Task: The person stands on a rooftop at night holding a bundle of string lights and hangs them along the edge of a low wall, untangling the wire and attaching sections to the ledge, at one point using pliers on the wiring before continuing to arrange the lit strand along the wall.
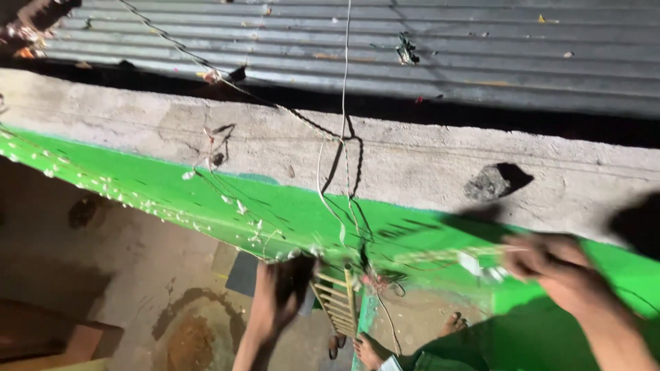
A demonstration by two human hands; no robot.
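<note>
A grey corrugated metal roof (pixel 412 62) fills the top of the view, and below it runs a rough concrete ledge (pixel 426 165) with a bright green painted face (pixel 289 220); far below both hands lies a brown dirt floor (pixel 137 275). A string of small white fairy lights on thin wire (pixel 137 203) runs along the green face, from well off to the left across to the right hand. The right hand (pixel 550 268), blurred, is closed in a pinch on the end of that string, where a small white piece (pixel 471 263) sits just left of its fingers. The left hand (pixel 278 295) is raised with its fingers up close under the string; blur hides whether it grips anything. A thin white wire (pixel 344 103) hangs down from above, between the two hands. Below the left hand and a little to its right stands a wooden ladder (pixel 337 302), with bare feet (pixel 371 350) on the ground beside it.
</note>
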